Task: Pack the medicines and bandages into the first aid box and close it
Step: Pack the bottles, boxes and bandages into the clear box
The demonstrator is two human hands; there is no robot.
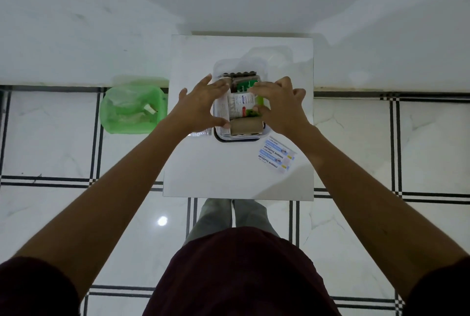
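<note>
A clear plastic first aid box (240, 136) stands open on the small white table (229, 175), its transparent lid (269, 56) tipped back behind it. Inside lie a brown bandage roll (246, 126), white medicine packs (240, 104), a green carton (245, 85) and dark blister strips. My left hand (201, 107) spreads over the box's left side, fingers apart, thumb by the roll. My right hand (278, 104) rests on the right side, its fingertips on the white and green packs. Blue antiseptic bandage strips (276, 154) lie on the table to the box's right front.
A green bin (132, 107) lined with a plastic bag stands on the tiled floor left of the table. A silver foil strip (201, 134) pokes out under my left hand. The wall rises right behind the table. My legs are at the table's near edge.
</note>
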